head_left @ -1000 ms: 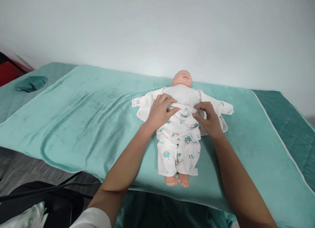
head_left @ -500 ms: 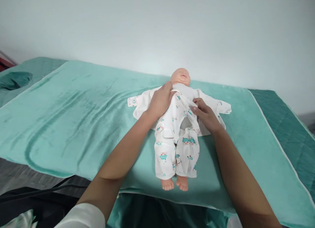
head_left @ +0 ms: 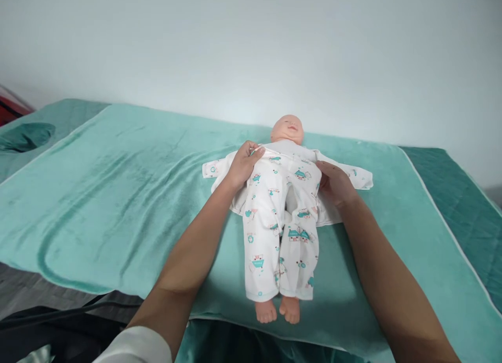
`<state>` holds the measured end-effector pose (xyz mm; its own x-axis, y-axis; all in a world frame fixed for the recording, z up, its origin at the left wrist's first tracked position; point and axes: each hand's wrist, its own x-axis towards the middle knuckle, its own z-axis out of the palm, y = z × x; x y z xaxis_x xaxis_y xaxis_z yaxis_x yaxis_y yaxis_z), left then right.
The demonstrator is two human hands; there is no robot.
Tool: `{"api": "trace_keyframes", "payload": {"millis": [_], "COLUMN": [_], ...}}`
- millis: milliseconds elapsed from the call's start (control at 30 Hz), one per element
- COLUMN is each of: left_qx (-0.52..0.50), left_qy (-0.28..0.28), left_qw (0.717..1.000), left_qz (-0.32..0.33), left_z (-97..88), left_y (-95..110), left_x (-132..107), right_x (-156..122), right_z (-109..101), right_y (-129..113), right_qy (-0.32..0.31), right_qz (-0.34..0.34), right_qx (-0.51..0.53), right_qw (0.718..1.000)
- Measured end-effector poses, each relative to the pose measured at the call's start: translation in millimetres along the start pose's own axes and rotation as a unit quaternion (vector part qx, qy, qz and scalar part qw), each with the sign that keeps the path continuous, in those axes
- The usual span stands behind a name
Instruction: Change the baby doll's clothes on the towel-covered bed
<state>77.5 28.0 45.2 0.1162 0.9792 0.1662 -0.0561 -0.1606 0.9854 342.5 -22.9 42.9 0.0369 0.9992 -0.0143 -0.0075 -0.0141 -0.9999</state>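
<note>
A baby doll (head_left: 288, 128) lies on its back, its head toward the wall and its bare feet toward me. It wears printed white baby pants (head_left: 262, 237), with an opening at the crotch, and a white long-sleeved top (head_left: 345, 173) spread out under it. My left hand (head_left: 245, 165) pinches the waistband at its left corner, high on the doll's chest. At the right side of the waistband is my right hand (head_left: 335, 183), thumb on top and fingers curled underneath, partly hidden by the cloth.
A pale green blanket (head_left: 98, 195) covers the bed, with a darker quilted cover (head_left: 451, 195) showing at the right. Behind runs a white wall (head_left: 235, 49). Grey floor (head_left: 31, 290) and a dark cloth item (head_left: 58, 331) lie at lower left.
The waistband has been spread wider and flatter across the doll's torso. My left hand has shifted left and my right hand slightly right. The view has tilted slightly up.
</note>
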Motion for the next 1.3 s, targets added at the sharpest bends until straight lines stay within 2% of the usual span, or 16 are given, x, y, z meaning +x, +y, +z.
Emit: {"api": "trace_keyframes", "payload": {"millis": [133,233,333,400,500,633,733,833,900,1000,1100,1200,1300], "left_qx": [-0.026,-0.016,0.040,0.072,0.081,0.100,0.150,0.226,0.263,0.297,0.320,0.337,0.358], "left_qy": [-0.002,0.012,0.018,0.000,-0.027,-0.048,-0.055,-0.061,-0.050,-0.013,0.026,0.049,0.027], "left_qw": [0.999,0.999,0.999,0.997,0.996,0.994,0.987,0.966,0.954,0.948,0.943,0.937,0.929], "left_qz": [-0.035,-0.030,0.016,0.040,0.025,-0.014,0.026,0.111,0.136,0.116,0.087,0.073,0.087], "left_z": [-1.8,0.3,5.2,7.9,9.5,9.4,9.7,10.6,11.3,11.7,11.7,12.2,12.9], "left_y": [2.7,0.0,-4.0,-4.5,-0.3,10.7,18.2,20.7,18.1,9.9,2.0,-1.8,-0.2], "left_x": [-5.2,-7.9,-8.8,-8.6,-8.0,-8.6,-10.7,-9.4,-3.8,10.7,24.8,29.6,26.0], "right_x": [0.9,1.3,0.6,0.6,4.6,18.7,28.0,28.4,23.9,15.6,10.5,9.7,11.9], "right_z": [-2.7,0.5,8.4,13.5,16.7,15.9,16.5,15.8,12.3,2.9,-5.7,-7.7,-3.3], "right_y": [3.0,-0.8,-4.0,-4.5,-4.5,-8.1,-11.7,-13.4,-13.9,-14.6,-13.8,-9.5,-2.4], "right_qy": [0.003,0.049,0.090,0.095,0.081,0.045,0.032,0.020,-0.014,-0.098,-0.159,-0.144,-0.088], "right_qz": [0.030,-0.039,-0.123,-0.149,-0.158,-0.154,-0.132,-0.125,-0.117,-0.074,-0.054,-0.070,-0.111], "right_qx": [0.057,0.047,-0.062,-0.172,-0.286,-0.367,-0.401,-0.363,-0.306,-0.213,-0.147,-0.137,-0.160], "right_qw": [0.998,0.997,0.986,0.969,0.942,0.916,0.906,0.923,0.945,0.969,0.975,0.977,0.977]}}
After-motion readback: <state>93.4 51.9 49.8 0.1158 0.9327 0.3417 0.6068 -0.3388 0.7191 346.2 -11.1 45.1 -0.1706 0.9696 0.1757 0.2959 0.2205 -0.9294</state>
